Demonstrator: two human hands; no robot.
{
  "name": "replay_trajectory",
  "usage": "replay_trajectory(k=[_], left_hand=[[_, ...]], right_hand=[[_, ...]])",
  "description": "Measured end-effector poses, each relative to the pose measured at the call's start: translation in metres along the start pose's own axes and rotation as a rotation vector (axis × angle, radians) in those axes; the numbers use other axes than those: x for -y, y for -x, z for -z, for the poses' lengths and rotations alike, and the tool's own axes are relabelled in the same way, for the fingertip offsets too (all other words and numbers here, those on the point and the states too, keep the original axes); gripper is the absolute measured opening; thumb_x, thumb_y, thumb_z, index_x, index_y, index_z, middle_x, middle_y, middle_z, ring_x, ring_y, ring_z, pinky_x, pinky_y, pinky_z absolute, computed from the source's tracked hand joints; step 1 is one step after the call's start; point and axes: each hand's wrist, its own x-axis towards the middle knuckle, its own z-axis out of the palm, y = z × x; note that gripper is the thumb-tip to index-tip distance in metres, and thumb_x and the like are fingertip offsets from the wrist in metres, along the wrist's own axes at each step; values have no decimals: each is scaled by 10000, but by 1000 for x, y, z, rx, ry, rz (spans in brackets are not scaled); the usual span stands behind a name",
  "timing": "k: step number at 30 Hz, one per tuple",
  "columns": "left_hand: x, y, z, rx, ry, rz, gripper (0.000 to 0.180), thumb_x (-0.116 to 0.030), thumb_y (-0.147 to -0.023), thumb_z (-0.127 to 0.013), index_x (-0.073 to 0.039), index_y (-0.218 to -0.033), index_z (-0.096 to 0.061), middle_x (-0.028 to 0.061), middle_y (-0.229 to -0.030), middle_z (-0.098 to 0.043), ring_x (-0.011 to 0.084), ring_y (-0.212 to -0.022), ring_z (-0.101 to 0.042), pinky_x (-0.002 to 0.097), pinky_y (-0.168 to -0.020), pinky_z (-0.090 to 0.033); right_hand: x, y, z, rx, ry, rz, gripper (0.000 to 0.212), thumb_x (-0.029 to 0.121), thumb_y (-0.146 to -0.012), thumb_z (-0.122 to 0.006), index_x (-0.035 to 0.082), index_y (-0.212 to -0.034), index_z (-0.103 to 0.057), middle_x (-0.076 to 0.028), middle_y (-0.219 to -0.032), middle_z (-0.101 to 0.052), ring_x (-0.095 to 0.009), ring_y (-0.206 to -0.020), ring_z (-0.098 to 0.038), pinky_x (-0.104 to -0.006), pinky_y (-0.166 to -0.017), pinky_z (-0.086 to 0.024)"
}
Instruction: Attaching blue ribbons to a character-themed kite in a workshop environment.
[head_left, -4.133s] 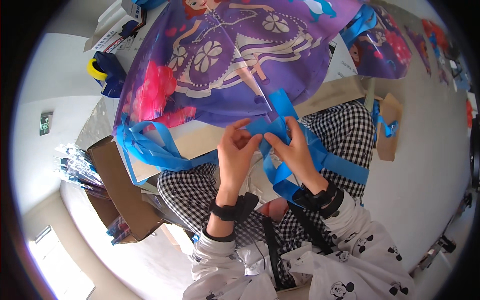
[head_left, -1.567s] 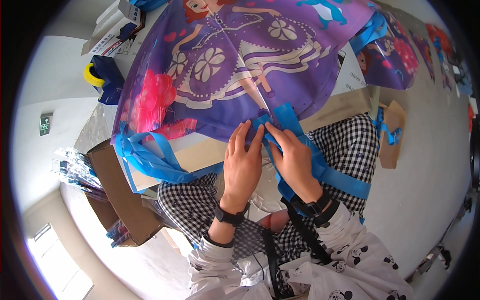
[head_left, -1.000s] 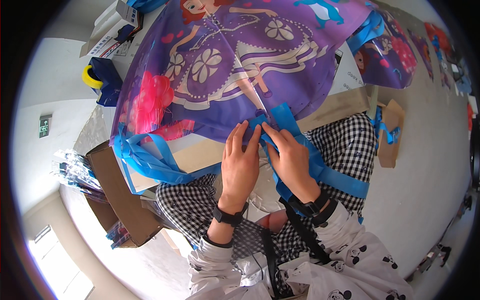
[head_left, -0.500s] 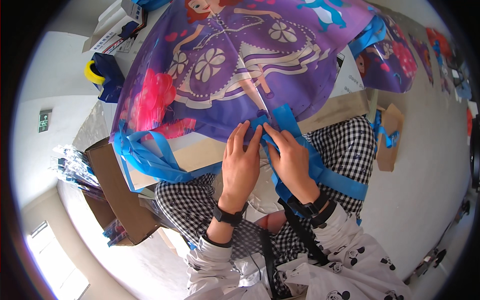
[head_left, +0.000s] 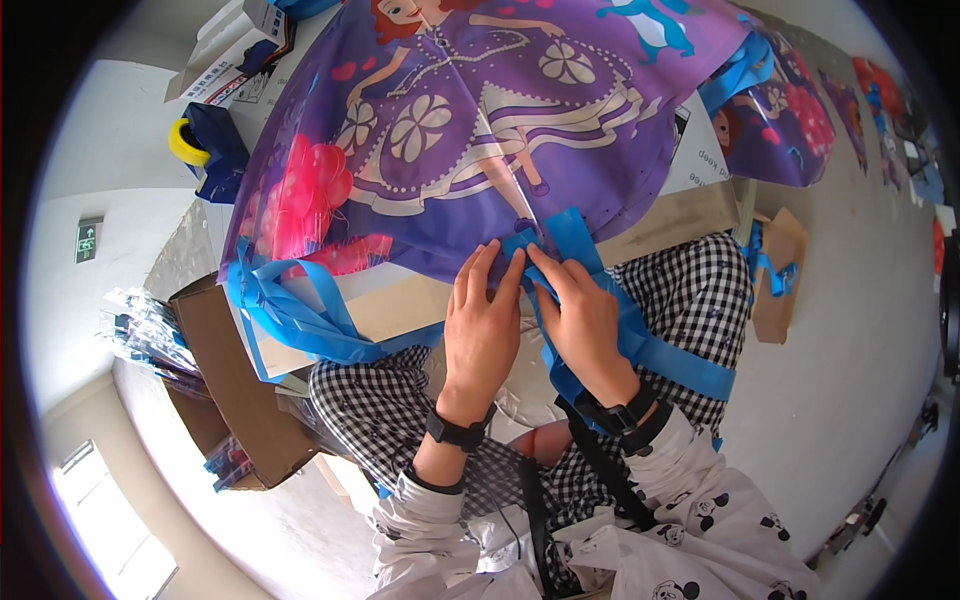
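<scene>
A large purple film kite (head_left: 610, 160), printed with a figure in a gown and pink balloons, lies spread in front of me. A thin line runs down its middle to the near edge. Wide blue ribbon (head_left: 572, 240) meets the kite there and trails over my right thigh. My left hand (head_left: 482, 340) presses its fingertips on the blue piece at that edge. Close beside it, my right hand (head_left: 582, 330) pinches the same ribbon with bent fingers. What lies under the fingertips is hidden. More blue ribbon (head_left: 300, 312) hangs in loops at the kite's left corner.
The kite rests on a cardboard box (head_left: 672, 222) before my knees. At left, an open brown carton (head_left: 232, 385) holds plastic-wrapped pieces. Yellow tape (head_left: 187, 145) sits by a dark blue object at upper left. Another printed kite (head_left: 785, 115) and a cardboard piece (head_left: 778, 275) are at right.
</scene>
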Motion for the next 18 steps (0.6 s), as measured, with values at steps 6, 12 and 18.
replay_trajectory(k=[6,12,18], left_hand=[[1,-1,2,4,14,5,481,9,-817,-618,-79,-1290,-596,148,-1342,-499,340,-1260,-486,426,-1002,-461],[8,-15,41,-54,225,95,408,18,-845,-603,-36,-1250,-605,176,-1258,-569,350,-1175,-552,414,-972,-473],[80,-83,131,-338,294,269,276,-6,-889,-592,-5,-1160,-644,111,-1051,-664,174,-944,-642,287,-788,-510]], right_hand=[[1,-1,-3,7,12,-10,517,66,-790,-701,111,-1294,-594,-71,-853,-577,-281,-652,-637,-388,-536,-493],[6,-2,0,58,33,-41,527,89,-804,-693,133,-1317,-581,-64,-877,-573,-273,-661,-631,-380,-546,-495],[3,-3,1,16,70,-29,409,89,-864,-664,137,-1268,-625,-64,-858,-610,-265,-677,-630,-367,-560,-492]])
